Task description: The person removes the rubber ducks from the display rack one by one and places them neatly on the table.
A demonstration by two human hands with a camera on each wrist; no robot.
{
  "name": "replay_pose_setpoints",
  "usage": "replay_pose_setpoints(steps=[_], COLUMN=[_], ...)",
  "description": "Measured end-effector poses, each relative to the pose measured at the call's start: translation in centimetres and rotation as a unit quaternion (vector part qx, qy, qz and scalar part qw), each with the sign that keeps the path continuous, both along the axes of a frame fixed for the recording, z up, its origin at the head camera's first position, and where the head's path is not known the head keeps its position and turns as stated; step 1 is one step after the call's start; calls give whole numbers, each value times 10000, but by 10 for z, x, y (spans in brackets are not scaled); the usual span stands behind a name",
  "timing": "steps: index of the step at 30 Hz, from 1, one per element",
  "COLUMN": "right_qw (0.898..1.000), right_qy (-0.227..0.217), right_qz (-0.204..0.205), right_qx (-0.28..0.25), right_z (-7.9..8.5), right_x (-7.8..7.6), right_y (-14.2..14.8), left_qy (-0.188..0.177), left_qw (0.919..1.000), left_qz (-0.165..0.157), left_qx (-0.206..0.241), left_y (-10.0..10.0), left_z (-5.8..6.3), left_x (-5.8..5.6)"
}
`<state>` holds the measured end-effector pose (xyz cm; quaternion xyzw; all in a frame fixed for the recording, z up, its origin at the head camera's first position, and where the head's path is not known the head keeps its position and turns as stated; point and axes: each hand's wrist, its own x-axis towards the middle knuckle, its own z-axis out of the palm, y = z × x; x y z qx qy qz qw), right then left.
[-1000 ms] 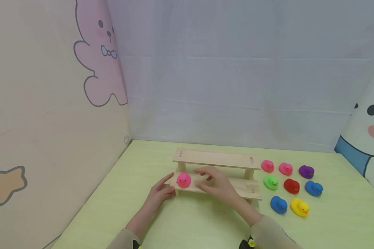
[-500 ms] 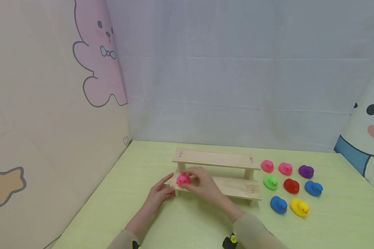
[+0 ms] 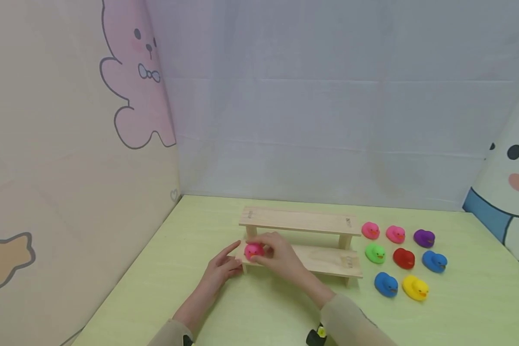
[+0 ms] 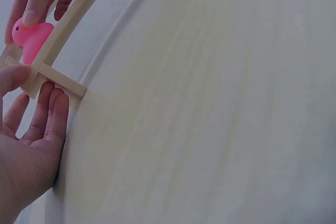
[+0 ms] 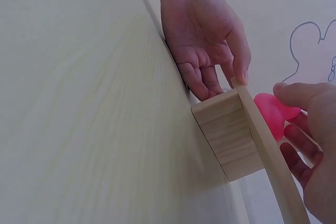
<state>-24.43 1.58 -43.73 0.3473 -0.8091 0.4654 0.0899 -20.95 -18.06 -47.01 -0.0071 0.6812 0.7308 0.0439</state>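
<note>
A pink rubber duck sits at the left end of the lower board of a two-step wooden shelf. My right hand pinches this duck between thumb and fingers; its right side is partly covered. At the shelf's left end, my left hand touches the lower board with its thumb and the leg below with other fingers, not wrapped round it. The right wrist view shows the duck above the board, under my right thumb, and the left hand beside the leg.
Several rubber ducks lie right of the shelf on the pale green table, among them a purple duck, a red duck, a green duck and a yellow duck. A white cloth hangs behind.
My right hand has moved left along the lower board and taken hold of the pink duck, which has shifted only slightly. The left hand has stayed at the shelf's end.
</note>
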Motion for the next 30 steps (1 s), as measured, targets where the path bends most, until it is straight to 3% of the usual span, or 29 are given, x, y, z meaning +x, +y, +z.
replay_pose_setpoints(steps=[9, 19, 30], right_qw=[9998, 9995, 9995], right_qy=[-148, 213, 32], right_qz=[110, 204, -134], right_qx=[15, 91, 268], right_z=[7, 8, 12], right_x=[11, 28, 48], right_y=[12, 38, 74], left_qy=[-18, -81, -110], left_qw=[10000, 9999, 9999], left_qz=[-6, 17, 18], left_qx=[-89, -94, -121], left_y=[0, 0, -2], left_z=[0, 0, -3], left_x=[0, 0, -2])
